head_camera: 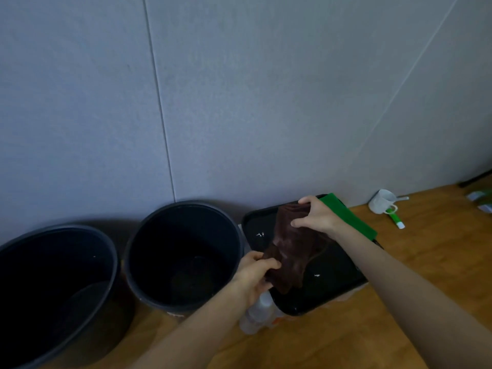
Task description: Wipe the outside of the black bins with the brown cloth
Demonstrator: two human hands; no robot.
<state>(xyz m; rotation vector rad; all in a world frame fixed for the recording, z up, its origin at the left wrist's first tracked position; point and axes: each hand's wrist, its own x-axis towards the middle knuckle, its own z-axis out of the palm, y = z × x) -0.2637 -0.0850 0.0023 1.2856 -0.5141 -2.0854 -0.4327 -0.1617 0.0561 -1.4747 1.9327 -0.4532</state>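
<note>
Two round black bins stand on the wooden floor against the grey wall: one (16,251) at the far left, another (149,230) beside it. To their right is a black rectangular lid or tray (330,283). Above it hangs the brown cloth (290,251), stretched between my hands. My left hand (255,272) grips its lower end, fingers curled round the fabric. My right hand (316,217) pinches its upper end near the tray's far edge.
A green cloth (351,217) lies over the tray's right rim. A white plastic bottle (258,312) stands under my left wrist. On the floor to the right lie a white mug (380,202) and a green-and-white tube (396,219).
</note>
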